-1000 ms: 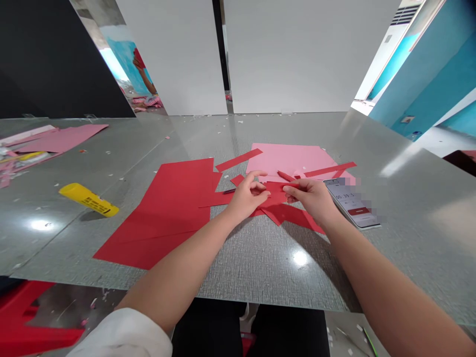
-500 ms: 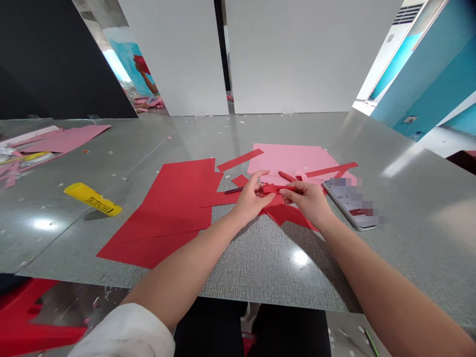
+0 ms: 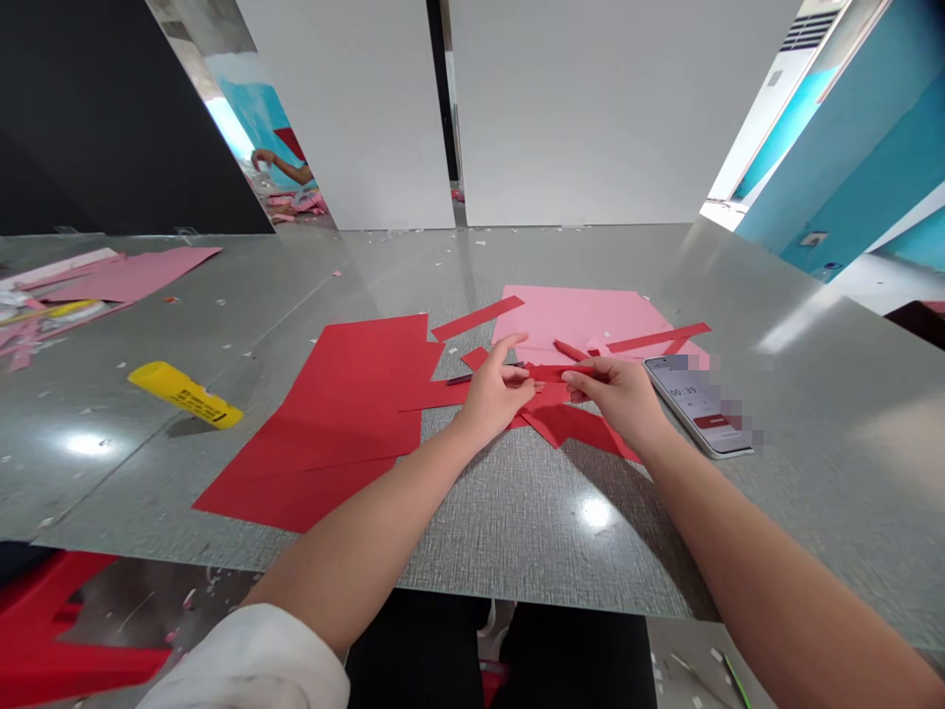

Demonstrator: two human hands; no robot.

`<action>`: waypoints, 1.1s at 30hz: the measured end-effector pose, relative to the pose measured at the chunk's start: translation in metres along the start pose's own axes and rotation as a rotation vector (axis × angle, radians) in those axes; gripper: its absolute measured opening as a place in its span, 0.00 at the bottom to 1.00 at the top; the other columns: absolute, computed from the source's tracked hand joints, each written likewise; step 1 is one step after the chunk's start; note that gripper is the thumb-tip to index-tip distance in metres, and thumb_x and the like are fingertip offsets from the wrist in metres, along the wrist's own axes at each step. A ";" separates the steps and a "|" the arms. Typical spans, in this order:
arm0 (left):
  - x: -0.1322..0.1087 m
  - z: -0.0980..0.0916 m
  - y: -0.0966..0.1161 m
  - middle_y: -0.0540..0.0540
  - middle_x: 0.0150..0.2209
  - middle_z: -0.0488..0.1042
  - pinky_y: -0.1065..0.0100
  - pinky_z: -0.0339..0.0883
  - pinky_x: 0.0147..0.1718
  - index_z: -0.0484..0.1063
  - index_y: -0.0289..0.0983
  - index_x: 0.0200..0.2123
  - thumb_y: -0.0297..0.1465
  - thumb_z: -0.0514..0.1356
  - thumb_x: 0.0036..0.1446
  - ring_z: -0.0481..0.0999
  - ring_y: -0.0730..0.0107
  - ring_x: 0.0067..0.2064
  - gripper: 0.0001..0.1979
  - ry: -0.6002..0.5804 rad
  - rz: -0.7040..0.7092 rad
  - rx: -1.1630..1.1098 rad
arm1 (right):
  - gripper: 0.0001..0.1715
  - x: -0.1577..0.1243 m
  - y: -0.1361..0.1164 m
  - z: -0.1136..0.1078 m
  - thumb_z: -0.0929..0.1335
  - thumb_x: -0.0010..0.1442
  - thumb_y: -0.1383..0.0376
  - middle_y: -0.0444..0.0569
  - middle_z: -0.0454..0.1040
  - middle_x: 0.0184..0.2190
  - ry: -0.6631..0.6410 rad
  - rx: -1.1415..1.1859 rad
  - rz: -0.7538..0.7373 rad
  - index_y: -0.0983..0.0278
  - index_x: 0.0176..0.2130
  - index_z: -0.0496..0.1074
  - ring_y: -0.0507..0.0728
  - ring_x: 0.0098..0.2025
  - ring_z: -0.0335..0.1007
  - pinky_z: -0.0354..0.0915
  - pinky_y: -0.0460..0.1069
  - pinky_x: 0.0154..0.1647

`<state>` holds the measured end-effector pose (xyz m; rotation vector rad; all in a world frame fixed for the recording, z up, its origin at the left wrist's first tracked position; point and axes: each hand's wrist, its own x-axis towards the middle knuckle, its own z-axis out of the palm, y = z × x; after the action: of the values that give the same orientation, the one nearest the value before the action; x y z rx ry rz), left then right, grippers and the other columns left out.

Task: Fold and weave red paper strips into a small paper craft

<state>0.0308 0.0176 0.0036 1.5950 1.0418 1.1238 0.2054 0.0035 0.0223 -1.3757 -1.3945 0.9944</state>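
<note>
My right hand (image 3: 618, 392) pinches the right part of a narrow folded red paper strip (image 3: 555, 373) between thumb and fingers. At the strip's left end is my left hand (image 3: 496, 392), its index finger raised and its thumb and other fingers closed on the paper; their exact contact is partly hidden. Cut red paper pieces (image 3: 587, 429) lie below and around both hands. A slim dark pen-like tool (image 3: 462, 379) lies on the red paper and passes behind my left hand. Larger red sheets (image 3: 350, 394) spread out to the left.
Behind my hands lie a pink sheet (image 3: 583, 310) and loose red strips (image 3: 476, 318). A phone (image 3: 694, 409) rests at the right, a yellow glue tube (image 3: 184, 394) at the left. White panels (image 3: 612, 108) stand along the back; beyond a gap shows another person's arm (image 3: 287, 167).
My left thumb and fingers have shifted slightly at the strip's left end, and the strip looks flatter. My right hand stays almost in place. The other person's hand in the background has moved lower.
</note>
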 end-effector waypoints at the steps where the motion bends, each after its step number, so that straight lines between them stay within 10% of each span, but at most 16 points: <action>1: 0.000 0.000 0.000 0.50 0.30 0.72 0.65 0.67 0.41 0.54 0.45 0.57 0.24 0.57 0.51 0.75 0.72 0.35 0.31 0.005 0.012 0.031 | 0.13 0.000 0.000 0.000 0.71 0.47 0.57 0.45 0.72 0.22 0.002 -0.001 0.003 0.64 0.29 0.74 0.53 0.25 0.69 0.71 0.55 0.35; 13: 0.000 -0.003 -0.002 0.48 0.33 0.74 0.66 0.66 0.40 0.50 0.43 0.61 0.20 0.52 0.53 0.73 0.72 0.35 0.33 0.074 0.170 0.414 | 0.23 0.000 0.000 0.001 0.71 0.48 0.58 0.43 0.70 0.23 0.064 0.082 -0.036 0.63 0.44 0.70 0.51 0.24 0.68 0.70 0.52 0.33; 18: -0.001 -0.001 0.003 0.43 0.52 0.67 0.58 0.59 0.51 0.62 0.43 0.54 0.25 0.56 0.54 0.65 0.62 0.53 0.23 0.043 0.511 0.677 | 0.34 -0.003 -0.001 0.005 0.72 0.46 0.61 0.41 0.70 0.21 -0.052 0.251 0.069 0.62 0.52 0.63 0.51 0.23 0.67 0.69 0.51 0.30; 22: 0.000 -0.002 -0.001 0.46 0.38 0.76 0.58 0.62 0.47 0.73 0.41 0.42 0.29 0.53 0.58 0.73 0.65 0.42 0.11 -0.026 0.535 0.732 | 0.34 -0.002 0.001 0.007 0.69 0.50 0.58 0.43 0.70 0.23 -0.165 0.268 0.099 0.61 0.55 0.61 0.52 0.25 0.68 0.68 0.52 0.33; 28: -0.002 -0.001 -0.001 0.47 0.32 0.77 0.66 0.63 0.34 0.75 0.40 0.38 0.32 0.52 0.59 0.74 0.67 0.33 0.11 -0.077 0.323 0.704 | 0.14 -0.002 0.005 0.009 0.68 0.53 0.58 0.50 0.71 0.43 0.023 -0.254 -0.383 0.60 0.40 0.71 0.58 0.49 0.64 0.61 0.55 0.49; 33: -0.004 0.002 0.000 0.49 0.28 0.75 0.70 0.58 0.28 0.74 0.38 0.35 0.33 0.52 0.58 0.71 0.70 0.29 0.12 -0.187 0.222 0.629 | 0.07 -0.004 0.006 0.010 0.63 0.57 0.66 0.47 0.73 0.29 -0.085 -0.462 -0.528 0.62 0.31 0.70 0.55 0.34 0.68 0.63 0.50 0.35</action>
<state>0.0317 0.0137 0.0030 2.3107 1.1799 0.7971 0.1971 0.0005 0.0137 -1.1820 -2.0025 0.3978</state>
